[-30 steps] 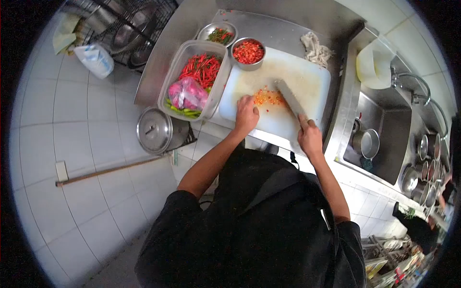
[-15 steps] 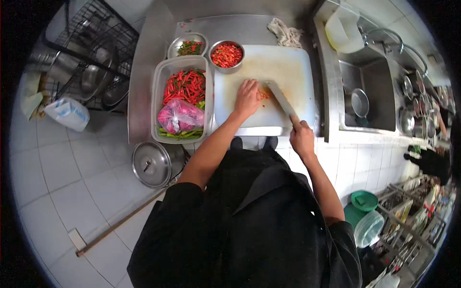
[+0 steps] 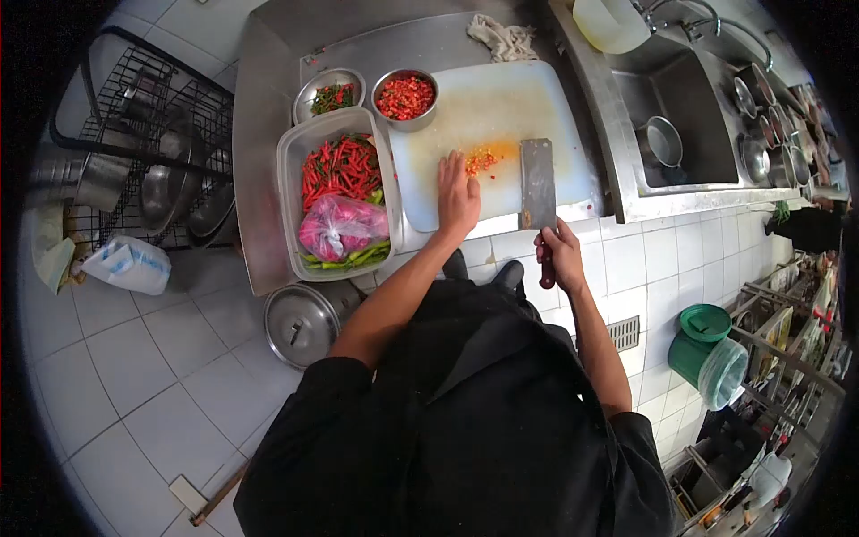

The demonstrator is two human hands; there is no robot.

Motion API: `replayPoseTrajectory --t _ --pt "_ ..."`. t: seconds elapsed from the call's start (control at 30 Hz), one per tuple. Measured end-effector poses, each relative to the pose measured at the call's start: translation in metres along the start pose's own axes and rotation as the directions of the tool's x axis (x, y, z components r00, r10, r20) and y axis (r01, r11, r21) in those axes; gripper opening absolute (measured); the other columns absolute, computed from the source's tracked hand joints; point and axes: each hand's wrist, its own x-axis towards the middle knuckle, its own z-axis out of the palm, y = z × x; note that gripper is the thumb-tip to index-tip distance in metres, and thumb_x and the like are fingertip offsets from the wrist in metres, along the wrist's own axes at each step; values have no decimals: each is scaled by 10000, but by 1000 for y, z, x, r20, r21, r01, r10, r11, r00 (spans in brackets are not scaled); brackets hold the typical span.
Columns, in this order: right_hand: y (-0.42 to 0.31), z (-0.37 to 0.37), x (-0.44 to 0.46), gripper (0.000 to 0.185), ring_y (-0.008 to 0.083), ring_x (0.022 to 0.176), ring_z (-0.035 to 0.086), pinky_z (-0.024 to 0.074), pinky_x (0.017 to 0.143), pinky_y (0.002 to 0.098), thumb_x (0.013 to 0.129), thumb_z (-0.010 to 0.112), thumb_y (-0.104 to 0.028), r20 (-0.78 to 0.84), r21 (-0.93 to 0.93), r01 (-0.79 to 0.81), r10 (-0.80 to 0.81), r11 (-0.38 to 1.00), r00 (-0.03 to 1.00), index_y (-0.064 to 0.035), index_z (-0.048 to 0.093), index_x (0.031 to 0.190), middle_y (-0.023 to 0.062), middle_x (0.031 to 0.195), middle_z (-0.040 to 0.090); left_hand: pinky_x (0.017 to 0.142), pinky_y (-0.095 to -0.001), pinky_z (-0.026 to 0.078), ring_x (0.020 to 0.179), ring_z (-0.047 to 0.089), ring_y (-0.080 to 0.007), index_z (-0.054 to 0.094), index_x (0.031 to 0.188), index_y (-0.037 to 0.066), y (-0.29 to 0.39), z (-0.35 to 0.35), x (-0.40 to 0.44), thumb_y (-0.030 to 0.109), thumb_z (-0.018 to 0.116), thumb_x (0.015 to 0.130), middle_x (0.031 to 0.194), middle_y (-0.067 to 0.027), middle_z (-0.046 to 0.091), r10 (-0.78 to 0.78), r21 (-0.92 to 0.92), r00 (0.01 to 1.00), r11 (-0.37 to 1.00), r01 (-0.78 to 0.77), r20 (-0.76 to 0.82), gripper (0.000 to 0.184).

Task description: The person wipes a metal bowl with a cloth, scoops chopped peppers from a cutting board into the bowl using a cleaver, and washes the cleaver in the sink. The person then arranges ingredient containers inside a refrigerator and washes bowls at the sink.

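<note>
My right hand (image 3: 560,254) grips the dark handle of a cleaver (image 3: 538,183), whose broad blade lies flat over the right part of the white cutting board (image 3: 465,89). My left hand (image 3: 457,199) rests on the board with its fingers stretched out, beside a small pile of chopped chillies (image 3: 481,160). A metal bowl of chopped red chillies (image 3: 405,97) stands at the board's upper left corner. Left of the board, a plastic container (image 3: 284,192) holds whole red chillies (image 3: 336,170), a pink plastic bag (image 3: 342,227) and green chillies (image 3: 362,257).
A metal bowl of green stems and red bits (image 3: 332,97) and a cloth (image 3: 501,38) lie behind. The sink (image 3: 693,116) holds a pot (image 3: 660,141). A lidded pot (image 3: 300,326) stands below left, a green bin (image 3: 691,356) at right.
The cleaver has turned from edge-down to flat and its blade has swung away from the chopped pile. My left fingers have spread. The whole view has shifted with the head.
</note>
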Motion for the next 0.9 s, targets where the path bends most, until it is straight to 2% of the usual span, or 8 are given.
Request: replayPoseTrajectory --t 0.33,0.47,0.57,0.6,0.73,0.8,0.83,0.9 --pt "21 57 9 214 88 543 519 443 466 242 915 494 -117 144 -25 -57 60 998 988 1 507 1092 36 730 569 1072 -457 249 1259 316 -428 399 1251 -90 5 25 18 102 447 810 1330 -276 378 37 54 999 998 -36 -9 483" --pt "28 70 3 194 98 548 524 447 478 240 917 485 -107 172 29 -68 62 997 983 -6 513 1080 42 736 567 1073 -450 250 1252 335 -407 399 1250 -100 6 23 14 104 441 810 1307 -268 407 6 -6 1000 1000 -6 -30 486" --pt "24 73 1 169 104 552 523 446 483 238 918 478 -99 212 180 -119 79 977 974 -5 508 1055 52 741 562 1072 -437 255 1252 340 -397 410 1241 -102 11 14 18 109 437 815 1295 -268 418 -69 -97 998 993 67 -11 475" --pt "14 74 0 154 106 553 521 445 482 238 918 479 -98 226 198 -127 80 972 971 -4 502 1037 56 742 561 1072 -429 258 1251 342 -392 417 1235 -102 16 8 23 113 435 819 1291 -268 421 -133 -161 991 978 132 8 469" --pt "-36 86 -2 122 108 550 513 438 477 239 915 486 -99 277 200 -96 38 975 960 -2 486 988 64 737 558 1056 -423 277 1222 375 -382 445 1201 -104 38 -25 56 111 461 815 1257 -262 453 -113 -223 992 970 97 -62 442" --pt "-70 96 6 131 108 545 511 434 476 242 908 490 -99 319 118 -40 1 992 948 2 490 991 65 725 557 919 -381 408 1083 510 -327 493 1176 -57 45 -47 85 143 524 834 1180 -202 518 -48 -150 990 988 28 -133 398" --pt "-96 105 5 147 109 541 511 435 475 250 894 488 -97 324 55 -23 4 998 946 17 497 985 67 724 557 897 -372 432 1045 550 -314 560 1102 -56 41 -54 101 140 569 813 1159 -193 549 77 -40 961 995 -91 -265 349" --pt "-135 121 17 132 116 521 513 439 478 254 871 494 -87 370 -40 55 -37 998 928 27 529 927 65 684 560 969 -407 375 1094 502 -358 611 1016 -61 31 -66 129 132 556 790 1137 -231 554 25 -59 967 997 -41 -255 302"
